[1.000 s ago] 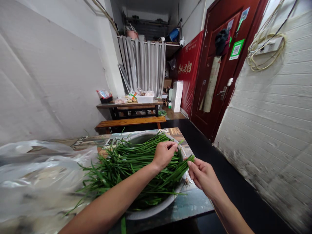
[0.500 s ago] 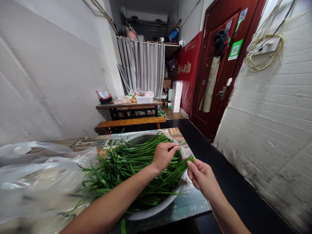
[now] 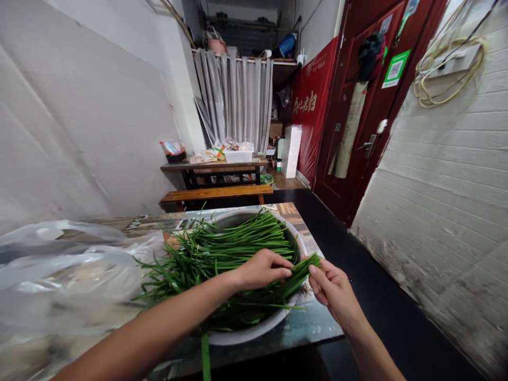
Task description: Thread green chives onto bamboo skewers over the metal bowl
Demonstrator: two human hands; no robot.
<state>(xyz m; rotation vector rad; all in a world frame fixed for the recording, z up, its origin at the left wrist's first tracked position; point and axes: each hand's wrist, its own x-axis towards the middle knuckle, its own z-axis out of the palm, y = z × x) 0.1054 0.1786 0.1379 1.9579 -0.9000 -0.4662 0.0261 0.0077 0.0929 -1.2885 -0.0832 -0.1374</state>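
A wide metal basin (image 3: 265,332) holds a heap of long green garlic chives (image 3: 238,238), their cut ends toward the right and leafy tips hanging over the left side. My right hand (image 3: 332,288) pinches the ends of a small bunch of chives (image 3: 304,272) just past the basin's right rim. Over the basin, my left hand (image 3: 264,269) has its thumb and fingers closed at the same bunch, a little left of the right hand. The left palm and part of its grip are hidden from view.
The basin stands on a patterned table (image 3: 305,325) near its right edge. Clear plastic bags (image 3: 79,286) with pale contents lie at left. Beyond are a wooden bench (image 3: 216,194) and another table holding a white tub (image 3: 239,155). A red door (image 3: 349,121) stands at right.
My left hand has come down and toward me from the far right rim, where it held a chive, to the bunch in my right hand. The right hand keeps its pinch. The view shifted slightly.
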